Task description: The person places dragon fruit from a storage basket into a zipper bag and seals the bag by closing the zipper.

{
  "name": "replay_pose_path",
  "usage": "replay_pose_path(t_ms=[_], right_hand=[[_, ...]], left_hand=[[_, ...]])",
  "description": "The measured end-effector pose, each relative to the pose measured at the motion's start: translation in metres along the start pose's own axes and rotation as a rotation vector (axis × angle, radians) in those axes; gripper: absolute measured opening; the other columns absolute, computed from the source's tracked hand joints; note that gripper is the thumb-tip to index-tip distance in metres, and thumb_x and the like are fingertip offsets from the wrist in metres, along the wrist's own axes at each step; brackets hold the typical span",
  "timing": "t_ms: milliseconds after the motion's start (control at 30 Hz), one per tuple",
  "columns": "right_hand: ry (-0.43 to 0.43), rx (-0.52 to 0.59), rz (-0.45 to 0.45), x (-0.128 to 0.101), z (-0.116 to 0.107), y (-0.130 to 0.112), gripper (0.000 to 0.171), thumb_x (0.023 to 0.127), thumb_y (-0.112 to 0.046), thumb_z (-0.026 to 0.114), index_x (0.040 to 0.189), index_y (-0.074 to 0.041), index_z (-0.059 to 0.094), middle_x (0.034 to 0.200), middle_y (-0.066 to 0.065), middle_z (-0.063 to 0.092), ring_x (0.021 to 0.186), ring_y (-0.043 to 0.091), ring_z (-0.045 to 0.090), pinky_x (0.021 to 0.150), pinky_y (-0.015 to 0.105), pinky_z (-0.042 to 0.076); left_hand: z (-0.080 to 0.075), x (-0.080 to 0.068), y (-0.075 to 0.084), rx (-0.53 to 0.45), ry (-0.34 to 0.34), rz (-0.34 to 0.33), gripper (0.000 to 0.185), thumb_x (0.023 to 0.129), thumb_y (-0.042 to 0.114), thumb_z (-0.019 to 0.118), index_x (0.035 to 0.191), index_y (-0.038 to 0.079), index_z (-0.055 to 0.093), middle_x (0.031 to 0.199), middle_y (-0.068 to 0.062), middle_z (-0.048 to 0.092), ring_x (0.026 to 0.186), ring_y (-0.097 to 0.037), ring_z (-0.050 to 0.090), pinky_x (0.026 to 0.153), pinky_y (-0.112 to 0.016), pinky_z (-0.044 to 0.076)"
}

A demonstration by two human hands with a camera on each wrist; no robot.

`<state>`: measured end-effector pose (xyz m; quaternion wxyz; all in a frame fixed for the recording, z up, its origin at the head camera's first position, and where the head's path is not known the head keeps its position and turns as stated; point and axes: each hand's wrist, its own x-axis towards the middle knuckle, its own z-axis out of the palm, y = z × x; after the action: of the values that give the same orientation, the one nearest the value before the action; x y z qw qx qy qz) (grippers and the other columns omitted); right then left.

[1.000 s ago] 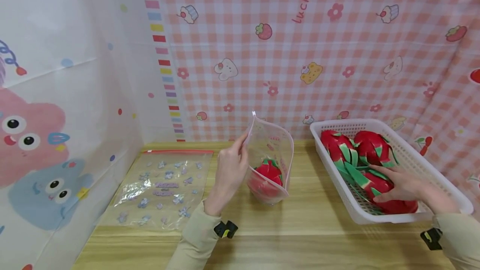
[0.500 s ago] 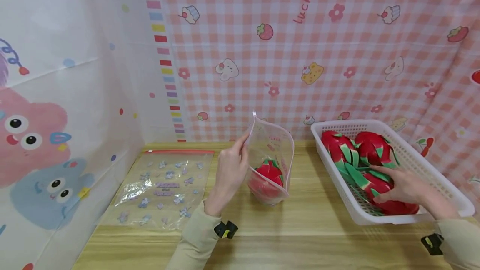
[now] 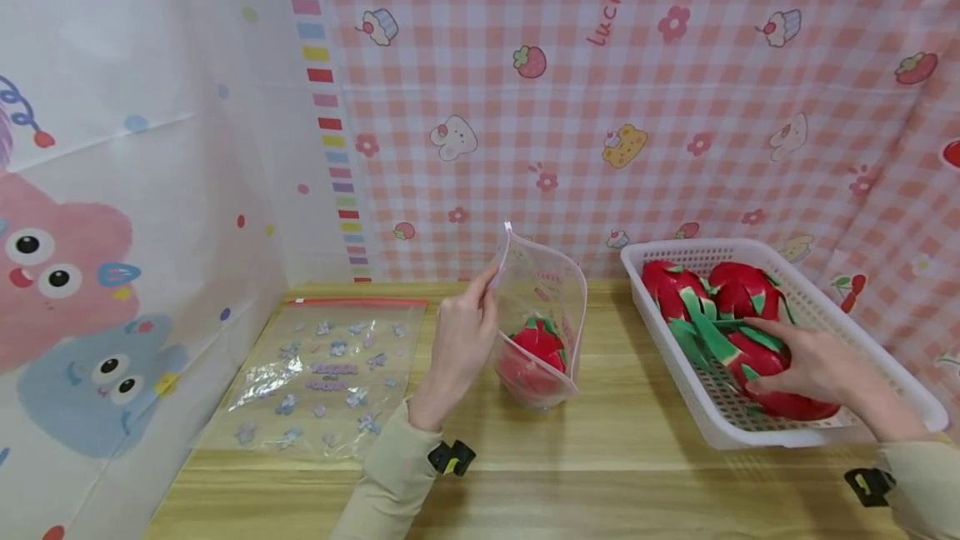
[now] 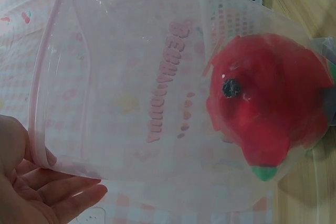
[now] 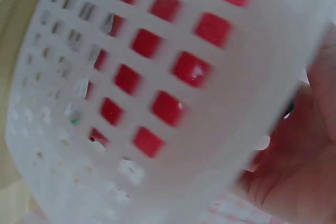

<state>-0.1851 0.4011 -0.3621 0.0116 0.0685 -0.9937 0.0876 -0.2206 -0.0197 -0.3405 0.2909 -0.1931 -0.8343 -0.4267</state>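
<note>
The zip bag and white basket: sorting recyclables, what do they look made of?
The zip bag looks like thin clear glossy plastic film: the red fruit shows through, and it creases. The white basket seems rigid matte moulded plastic, its walls a grid of holes.

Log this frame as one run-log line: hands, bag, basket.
left hand: pinches open zip bag rim | bag: one dragon fruit toy inside | right hand: grips nearest toy in white basket | spare bag: flat on table
</note>
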Motion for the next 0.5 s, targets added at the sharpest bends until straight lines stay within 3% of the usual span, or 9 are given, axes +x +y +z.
replay_pose_path(t_ms=[267, 400, 500], right_hand=[[0.086, -0.053, -0.011, 0.000, -0.020, -0.013, 0.099, 0.065, -0.061, 0.076, 0.138, -0.002, 0.042, 0.123, 0.036, 0.053, 0.091, 0.041, 0.061, 0.066, 0.049, 0.051], [0.088, -0.054, 0.045, -0.002, -0.032, -0.022, 0.104, 0.067, -0.068, 0.071, 0.143, -0.007, 0.036, 0.115, 0.035, 0.057, 0.080, 0.034, 0.060, 0.051, 0.040, 0.045], [0.093, -0.050, 0.097, -0.003, -0.041, -0.030, 0.108, 0.066, -0.073, 0.067, 0.147, -0.012, 0.030, 0.117, 0.036, 0.053, 0.081, 0.036, 0.058, 0.047, 0.037, 0.041]], left_hand=[[-0.001, 0.000, -0.001, -0.006, 0.006, 0.009, 0.028, 0.092, -0.001, 0.052, 0.118, -0.003, 0.063, 0.060, -0.010, 0.057, 0.044, -0.003, 0.031, 0.040, -0.014, 0.026], [-0.001, 0.000, -0.002, -0.009, -0.002, -0.003, 0.029, 0.092, -0.001, 0.051, 0.119, -0.003, 0.062, 0.062, -0.011, 0.059, 0.043, -0.004, 0.031, 0.040, -0.015, 0.026], [-0.001, 0.000, -0.002, -0.014, -0.009, -0.013, 0.029, 0.093, 0.000, 0.051, 0.120, -0.003, 0.062, 0.061, -0.011, 0.058, 0.042, -0.004, 0.031, 0.039, -0.014, 0.026]])
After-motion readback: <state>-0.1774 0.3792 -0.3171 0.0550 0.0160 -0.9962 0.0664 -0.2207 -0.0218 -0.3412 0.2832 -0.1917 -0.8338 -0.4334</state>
